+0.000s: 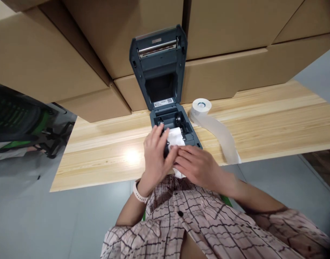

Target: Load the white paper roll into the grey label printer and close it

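A dark grey label printer (190, 138) sits on the wooden table with its lid (159, 64) raised. Inside it, a strip of white label paper (175, 136) runs toward me and hangs out past the front. My left hand (155, 153) lies over the printer's left side, fingers stretched out and thumb reaching across to the paper. My right hand (198, 165) is at the front edge, its fingers closed around the paper; the fingertips are partly hidden. Both hands nearly touch at the strip.
Right of the printer stands a roll of white labels (201, 106), its loose tail (221, 135) curling to the front edge of the table (100, 154). Large cardboard boxes (216, 32) line the back. A black and green chair (16, 122) is at the far left.
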Action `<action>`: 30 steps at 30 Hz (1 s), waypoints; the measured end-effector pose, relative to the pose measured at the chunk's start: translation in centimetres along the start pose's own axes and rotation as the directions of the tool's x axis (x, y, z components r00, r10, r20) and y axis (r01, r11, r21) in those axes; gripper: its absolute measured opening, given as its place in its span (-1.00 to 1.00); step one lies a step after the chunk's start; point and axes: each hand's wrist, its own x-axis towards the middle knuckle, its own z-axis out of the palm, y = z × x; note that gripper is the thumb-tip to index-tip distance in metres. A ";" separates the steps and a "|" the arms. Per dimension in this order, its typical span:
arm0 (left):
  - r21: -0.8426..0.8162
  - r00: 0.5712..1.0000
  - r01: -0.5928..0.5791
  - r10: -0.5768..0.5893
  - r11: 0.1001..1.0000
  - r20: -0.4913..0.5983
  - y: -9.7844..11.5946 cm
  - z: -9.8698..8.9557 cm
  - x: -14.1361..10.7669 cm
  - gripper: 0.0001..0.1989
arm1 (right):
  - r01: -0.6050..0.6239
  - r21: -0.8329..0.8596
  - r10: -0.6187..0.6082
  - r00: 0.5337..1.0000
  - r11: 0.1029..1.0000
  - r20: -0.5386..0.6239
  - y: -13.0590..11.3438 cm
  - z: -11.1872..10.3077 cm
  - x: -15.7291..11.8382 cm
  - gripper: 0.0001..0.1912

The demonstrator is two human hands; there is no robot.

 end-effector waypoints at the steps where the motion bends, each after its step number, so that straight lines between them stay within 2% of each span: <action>1: 0.008 0.997 -0.059 0.059 0.998 0.051 0.7 0.0 -0.9 -0.55 | 0.015 0.084 -0.012 0.999 0.996 -0.038 1.1 -0.9 0.5 -0.85; 3: 0.029 0.988 -0.114 0.110 0.993 0.108 1.9 0.1 -2.6 -0.58 | -0.016 0.192 0.049 0.984 0.981 -0.169 4.1 -2.8 2.5 -0.86; 5: 0.041 0.986 -0.133 0.127 0.990 0.112 2.7 0.1 -4.1 -0.55 | -0.129 0.139 0.174 0.907 0.982 -0.383 7.9 -4.3 6.0 -0.84; 7: 0.033 0.984 -0.156 0.153 0.987 0.095 3.4 -0.3 -5.0 -0.56 | -0.201 0.239 0.288 0.859 0.950 -0.422 11.8 -4.9 10.6 -0.79; 8: 0.021 0.982 -0.169 0.166 0.985 0.094 3.7 -0.5 -5.3 -0.58 | -0.252 0.369 0.381 0.861 0.895 -0.336 13.7 -4.9 13.0 -0.67; 10: -0.021 0.976 -0.191 0.192 0.981 0.098 4.1 -1.1 -5.7 -0.63 | -0.371 0.631 0.546 0.832 0.681 -0.101 16.6 -4.4 17.4 -0.56; 11: -0.049 0.975 -0.195 0.199 0.980 0.096 4.2 -1.4 -5.9 -0.66 | -0.398 0.700 0.580 0.814 0.593 -0.028 17.6 -4.1 19.0 -0.51; 12: -0.079 0.975 -0.192 0.199 0.978 0.095 4.2 -1.7 -6.1 -0.69 | -0.411 0.736 0.596 0.803 0.538 0.013 18.1 -4.0 20.0 -0.44; 13: -0.108 0.978 -0.185 0.194 0.977 0.077 4.0 -1.9 -6.3 -0.71 | -0.406 0.750 0.599 0.801 0.523 0.016 18.2 -3.9 20.4 -0.39; 14: -0.130 0.983 -0.175 0.181 0.976 0.031 3.8 -2.1 -6.6 -0.73 | -0.383 0.746 0.589 0.808 0.545 -0.015 17.8 -3.9 20.2 -0.38; 16: -0.158 0.980 -0.149 0.124 0.976 -0.156 3.0 -2.3 -7.0 -0.77 | -0.293 0.704 0.526 0.839 0.647 -0.135 15.8 -4.1 18.0 -0.46; 18: -0.195 0.925 -0.099 0.018 0.976 -0.380 2.1 -2.4 -6.9 -0.76 | -0.182 0.629 0.426 0.867 0.755 -0.261 12.7 -4.2 14.2 -0.58; 19: -0.225 0.889 -0.051 -0.058 0.973 -0.453 1.8 -2.4 -6.6 -0.76 | -0.140 0.576 0.375 0.873 0.805 -0.311 11.0 -4.1 12.0 -0.58; 20: -0.260 0.865 0.013 -0.141 0.966 -0.481 1.6 -2.4 -6.2 -0.76 | -0.137 0.531 0.346 0.883 0.836 -0.317 9.4 -3.8 9.8 -0.54; 21: -0.294 0.854 0.077 -0.216 0.953 -0.474 1.5 -2.4 -5.7 -0.74 | -0.181 0.488 0.340 0.904 0.854 -0.260 8.0 -3.3 7.6 -0.51; 22: -0.322 0.855 0.138 -0.277 0.937 -0.438 1.4 -2.2 -5.1 -0.68 | -0.186 0.438 0.321 0.911 0.879 -0.257 6.8 -2.7 5.6 -0.49; 25: -0.378 0.888 0.253 -0.369 0.890 -0.275 1.4 -1.1 -3.5 -0.44 | -0.196 0.358 0.290 0.929 0.913 -0.231 4.7 -0.6 1.0 -0.55; 27: -0.431 0.895 0.322 -0.419 0.843 -0.153 1.1 0.1 -2.8 -0.32 | -0.224 0.298 0.286 0.940 0.928 -0.185 4.2 0.6 -0.7 -0.55; 30: -0.529 0.867 0.425 -0.498 0.735 0.007 0.5 1.6 -2.6 -0.19 | -0.242 0.254 0.283 0.949 0.936 -0.141 4.2 1.5 -1.8 -0.53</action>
